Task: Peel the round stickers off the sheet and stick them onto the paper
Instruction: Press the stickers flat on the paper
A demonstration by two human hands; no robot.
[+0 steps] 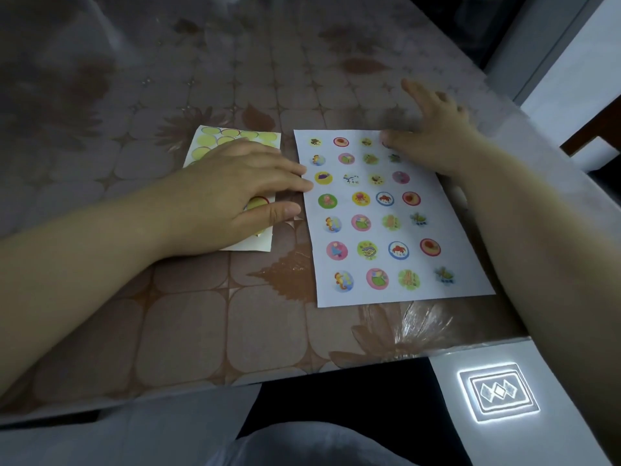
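- Two hands apart, both flat: left hand (232, 183) pins the nearly emptied sticker sheet (215, 139), and right hand (433, 136) presses its thumb on the white paper (453, 264), top row.
- Lifting that thumb carelessly may skew any sticker beneath.
- The red-rimmed sticker (257, 203) under the left hand could crease.

The desk (188, 331) wears a brown cover printed with rounded tiles, leaves and flowers. The cover is glossy under a clear film that wrinkles at the front edge, below the right hand (433, 136). Further below that hand, past the desk's corner, a white panel (571, 364) bears a bright emblem (499, 391) of three diamonds. Grey fabric (302, 445) shows well below the left hand (235, 186).
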